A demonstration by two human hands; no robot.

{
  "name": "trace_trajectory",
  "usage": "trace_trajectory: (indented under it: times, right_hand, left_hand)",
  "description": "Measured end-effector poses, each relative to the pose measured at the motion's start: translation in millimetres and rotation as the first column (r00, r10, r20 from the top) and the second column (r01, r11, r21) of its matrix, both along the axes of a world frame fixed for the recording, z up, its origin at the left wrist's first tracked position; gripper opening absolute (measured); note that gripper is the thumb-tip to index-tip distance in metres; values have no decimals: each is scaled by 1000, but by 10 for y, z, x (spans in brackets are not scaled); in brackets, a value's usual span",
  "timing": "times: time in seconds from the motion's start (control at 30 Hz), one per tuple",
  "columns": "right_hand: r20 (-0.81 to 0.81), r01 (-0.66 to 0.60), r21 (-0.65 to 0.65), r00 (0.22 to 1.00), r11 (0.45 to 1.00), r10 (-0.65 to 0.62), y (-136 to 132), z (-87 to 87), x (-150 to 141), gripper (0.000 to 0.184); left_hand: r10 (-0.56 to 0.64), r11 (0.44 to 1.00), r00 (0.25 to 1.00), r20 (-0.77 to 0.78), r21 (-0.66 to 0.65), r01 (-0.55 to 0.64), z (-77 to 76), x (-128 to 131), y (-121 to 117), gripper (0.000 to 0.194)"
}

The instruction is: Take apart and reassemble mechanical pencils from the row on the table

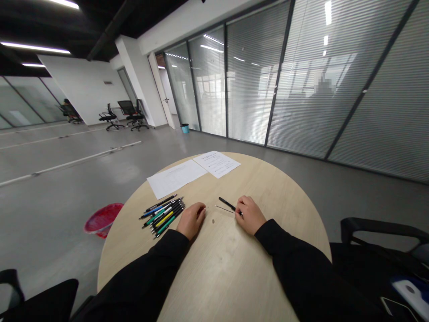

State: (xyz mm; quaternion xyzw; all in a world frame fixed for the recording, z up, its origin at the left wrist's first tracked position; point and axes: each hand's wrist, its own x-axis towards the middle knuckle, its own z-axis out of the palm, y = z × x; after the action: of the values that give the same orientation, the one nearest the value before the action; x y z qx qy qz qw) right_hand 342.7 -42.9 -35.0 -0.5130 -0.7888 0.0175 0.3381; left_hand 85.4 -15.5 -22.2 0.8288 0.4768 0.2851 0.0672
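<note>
On the round wooden table [221, 264], my left hand [191, 221] rests with its fingers curled together. Whatever its fingertips hold, if anything, is too small to make out. Just left of it lies a pile of several mechanical pencils or pens [164, 215] in black, green, yellow and blue. My right hand [250, 215] is closed, its fingertips at the end of a thin pen refill [224, 209]. A black pen barrel [227, 203] lies beside the refill and runs up to the same fingers. Between my hands a small dark spot [213, 221] shows on the tabletop.
Two printed paper sheets [177, 178] [217, 163] lie at the table's far side. A red basin [103, 219] stands on the floor to the left. A black armchair [378, 228] is close on the right. Glass partitions with blinds run behind.
</note>
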Motion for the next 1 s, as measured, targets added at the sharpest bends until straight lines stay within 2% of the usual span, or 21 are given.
trace_trajectory:
  times: [0.53,1.0]
  right_hand:
    - [86,24,-37,996,999,-21,-1,-32,-11,13]
    - [90,24,-40,996,999,-21,-8,-33,-12,14]
  left_hand:
    - [-69,997,994,-87,-43,66,-20,13,9,10]
    - [-80,996,991,-110,-57,74,-41,8,14,9]
